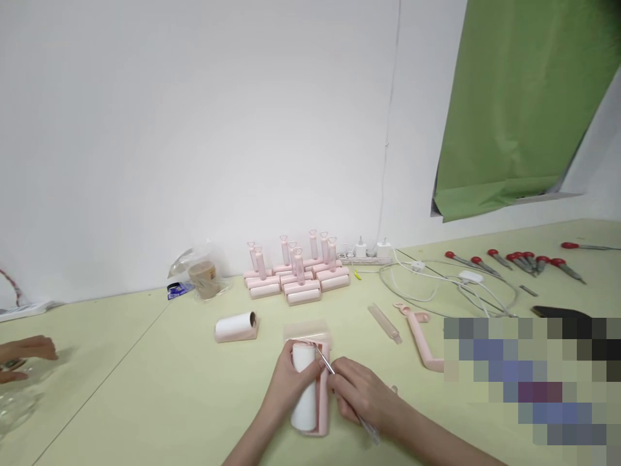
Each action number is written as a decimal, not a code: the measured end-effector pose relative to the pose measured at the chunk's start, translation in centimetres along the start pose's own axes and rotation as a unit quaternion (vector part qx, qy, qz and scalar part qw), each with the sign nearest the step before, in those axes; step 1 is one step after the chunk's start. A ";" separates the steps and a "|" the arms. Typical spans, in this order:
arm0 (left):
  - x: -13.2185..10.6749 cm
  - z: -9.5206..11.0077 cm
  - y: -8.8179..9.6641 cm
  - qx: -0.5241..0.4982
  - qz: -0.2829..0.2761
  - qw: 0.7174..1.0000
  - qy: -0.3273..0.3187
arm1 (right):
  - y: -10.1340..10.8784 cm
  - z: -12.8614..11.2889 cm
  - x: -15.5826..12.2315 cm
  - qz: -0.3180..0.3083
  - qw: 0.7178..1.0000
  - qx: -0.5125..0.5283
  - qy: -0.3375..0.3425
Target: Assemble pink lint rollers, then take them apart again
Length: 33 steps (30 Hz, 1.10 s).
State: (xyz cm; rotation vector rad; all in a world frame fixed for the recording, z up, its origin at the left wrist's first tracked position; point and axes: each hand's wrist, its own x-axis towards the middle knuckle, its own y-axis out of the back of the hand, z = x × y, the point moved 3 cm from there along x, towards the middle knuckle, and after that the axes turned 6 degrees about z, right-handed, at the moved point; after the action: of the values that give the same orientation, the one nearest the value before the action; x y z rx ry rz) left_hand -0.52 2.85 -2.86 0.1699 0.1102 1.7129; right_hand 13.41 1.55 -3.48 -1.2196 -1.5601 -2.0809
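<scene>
My left hand (286,382) is wrapped round a lint roller, whose white paper roll (304,408) stands lengthwise in front of me in a pink case (324,414). In my right hand (361,391) is a slim screwdriver-like tool (326,361) with a shiny metal shaft and a clear rear end. Its tip touches or nearly touches the far end of the roller, by my left thumb; the exact contact is too small to tell. Just beyond lies a clear pinkish cover (305,332).
Another lint roller (236,327) lies left. Several pink rollers with upright handles (299,268) stand by the wall. Right are a clear strip (385,323), a pink bent handle (420,340), white cables (436,278) and several red-ended tools (526,262). Another person's hand (29,353) is far left.
</scene>
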 end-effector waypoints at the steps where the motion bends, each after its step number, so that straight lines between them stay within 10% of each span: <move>1: 0.0 0.1 0.0 0.000 -0.001 1.000 0.004 | 0.0 -0.1 0.0 0.006 1.000 -0.001 -0.001; 14: -0.5 -1.7 -1.2 -0.026 0.007 0.999 0.042 | -0.6 -1.0 -0.7 -0.030 0.996 -0.085 0.005; 21: -0.3 0.0 0.1 0.076 0.057 0.993 -0.067 | -2.1 -1.6 -0.6 -0.098 0.985 -0.131 -0.062; 27: 0.9 1.0 2.5 0.171 0.084 0.979 -0.079 | -1.4 0.4 -0.5 -0.178 0.966 -0.061 -0.175; 33: 1.1 1.8 3.2 0.328 0.088 0.935 -0.107 | 1.3 0.9 1.2 -0.053 0.955 0.187 -0.223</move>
State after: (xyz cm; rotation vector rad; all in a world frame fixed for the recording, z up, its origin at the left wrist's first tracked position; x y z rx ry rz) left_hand -3.46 3.41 -0.52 0.8818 0.5180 1.7670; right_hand 13.97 2.19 -1.66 -1.5503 -2.1346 -1.5176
